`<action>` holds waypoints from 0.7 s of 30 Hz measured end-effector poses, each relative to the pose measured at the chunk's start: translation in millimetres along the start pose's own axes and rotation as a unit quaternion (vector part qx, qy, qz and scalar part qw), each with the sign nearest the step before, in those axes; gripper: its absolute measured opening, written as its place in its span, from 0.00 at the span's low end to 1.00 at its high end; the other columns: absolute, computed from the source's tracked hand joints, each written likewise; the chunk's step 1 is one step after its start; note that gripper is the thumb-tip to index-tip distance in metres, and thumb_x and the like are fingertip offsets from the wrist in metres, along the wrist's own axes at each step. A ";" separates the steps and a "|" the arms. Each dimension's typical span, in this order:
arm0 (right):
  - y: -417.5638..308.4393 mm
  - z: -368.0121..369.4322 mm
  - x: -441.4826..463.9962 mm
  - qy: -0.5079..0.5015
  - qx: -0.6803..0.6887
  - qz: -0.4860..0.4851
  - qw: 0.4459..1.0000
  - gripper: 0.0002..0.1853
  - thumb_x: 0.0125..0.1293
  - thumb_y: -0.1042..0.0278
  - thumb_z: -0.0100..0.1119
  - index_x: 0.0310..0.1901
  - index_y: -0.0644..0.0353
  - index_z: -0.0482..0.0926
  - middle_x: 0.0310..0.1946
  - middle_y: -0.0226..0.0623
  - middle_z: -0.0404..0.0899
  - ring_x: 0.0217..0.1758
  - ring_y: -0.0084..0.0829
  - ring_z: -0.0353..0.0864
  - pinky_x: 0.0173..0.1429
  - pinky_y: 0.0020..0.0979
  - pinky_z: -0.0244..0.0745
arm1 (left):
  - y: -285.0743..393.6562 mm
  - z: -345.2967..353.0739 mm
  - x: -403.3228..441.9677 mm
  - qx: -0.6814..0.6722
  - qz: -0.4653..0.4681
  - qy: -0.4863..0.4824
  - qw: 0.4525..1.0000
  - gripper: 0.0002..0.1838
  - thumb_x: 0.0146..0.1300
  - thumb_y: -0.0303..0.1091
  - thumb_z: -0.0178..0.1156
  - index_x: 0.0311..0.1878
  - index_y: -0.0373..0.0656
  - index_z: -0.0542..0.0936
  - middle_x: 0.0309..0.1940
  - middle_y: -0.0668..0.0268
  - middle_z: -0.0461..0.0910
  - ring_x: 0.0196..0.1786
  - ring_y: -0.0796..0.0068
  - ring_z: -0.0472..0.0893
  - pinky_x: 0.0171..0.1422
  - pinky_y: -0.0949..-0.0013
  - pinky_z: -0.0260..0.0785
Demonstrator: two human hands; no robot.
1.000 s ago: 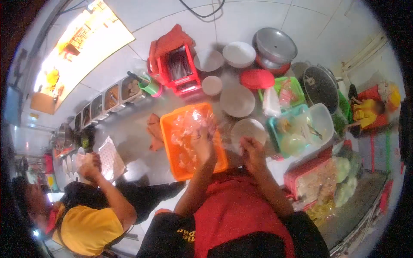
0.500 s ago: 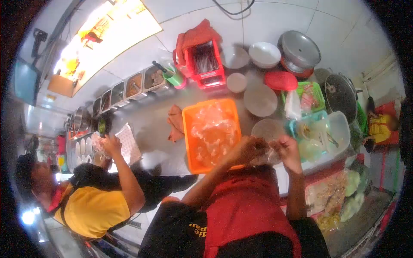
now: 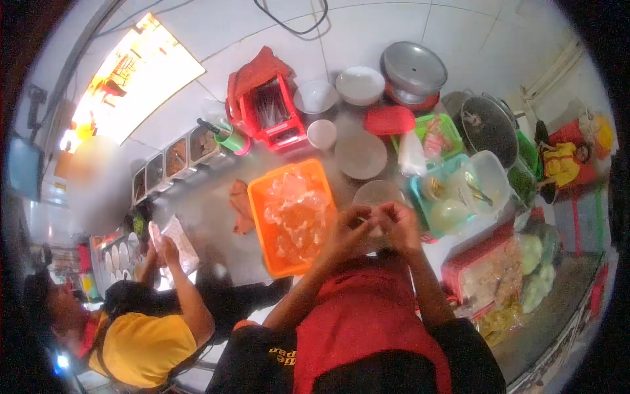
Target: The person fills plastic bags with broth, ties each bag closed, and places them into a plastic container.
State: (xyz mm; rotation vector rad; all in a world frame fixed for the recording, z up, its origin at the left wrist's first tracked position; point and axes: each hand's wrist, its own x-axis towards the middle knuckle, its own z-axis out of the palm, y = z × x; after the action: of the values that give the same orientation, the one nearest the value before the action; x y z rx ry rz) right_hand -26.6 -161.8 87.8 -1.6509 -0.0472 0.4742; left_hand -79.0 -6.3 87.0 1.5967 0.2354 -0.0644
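My left hand (image 3: 353, 228) and my right hand (image 3: 398, 227) are close together in front of my red apron, fingers bent and pinching. Between them is a thin, see-through piece of plastic (image 3: 376, 231) that looks like a small bag, mostly covered by my fingers. Just left of my hands stands an orange tub (image 3: 265, 244) with several clear plastic bags (image 3: 296, 205) in it. Behind my fingers a round pale plate or lid (image 3: 378, 192) lies on the steel counter.
A teal basket (image 3: 420, 197) with clear containers stands to the right. Bowls (image 3: 360, 86), a red rack (image 3: 270, 111) and a grey plate (image 3: 360, 155) line the back. At left, a co-worker in yellow (image 3: 146, 331) handles something pale. A red tray (image 3: 453, 269) is at lower right.
My view has turned, so the counter things appear shifted left. My hands have come closer together, fingertips nearly meeting. The co-worker's hands have moved lower at the left.
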 end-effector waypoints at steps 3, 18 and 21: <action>6.0 6.7 1.2 -0.013 0.044 -0.022 0.999 0.11 0.63 0.62 0.63 0.37 0.62 0.79 0.28 0.33 0.80 0.33 0.23 0.78 0.36 0.27 0.73 | 1.8 -6.7 6.8 -0.077 -0.080 -0.093 0.989 0.12 0.62 0.35 0.63 0.45 0.38 0.81 0.37 0.65 0.82 0.37 0.75 0.78 0.49 0.70 0.71; 25.7 -9.3 13.2 -0.008 -0.152 -0.084 0.985 0.07 0.63 0.68 0.57 0.30 0.61 0.74 0.26 0.30 0.74 0.27 0.24 0.70 0.33 0.26 0.67 | -44.6 6.0 15.2 -0.427 -0.070 0.058 0.900 0.18 0.63 0.36 0.62 0.52 0.38 0.76 0.44 0.63 0.80 0.45 0.73 0.79 0.45 0.71 0.74; 29.2 -8.9 13.6 0.034 0.039 -0.013 0.999 0.05 0.63 0.69 0.57 0.32 0.58 0.74 0.27 0.30 0.75 0.26 0.21 0.71 0.30 0.22 0.68 | -131.9 18.2 34.9 -0.540 -0.039 -0.039 0.840 0.14 0.67 0.38 0.57 0.51 0.40 0.75 0.39 0.69 0.76 0.39 0.79 0.76 0.41 0.77 0.71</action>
State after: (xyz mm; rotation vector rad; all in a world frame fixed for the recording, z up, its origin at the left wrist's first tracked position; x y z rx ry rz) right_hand -18.3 -170.4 56.5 -1.5866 0.0004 0.3937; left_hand -68.1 -17.6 -49.8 0.4482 0.2125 -0.0453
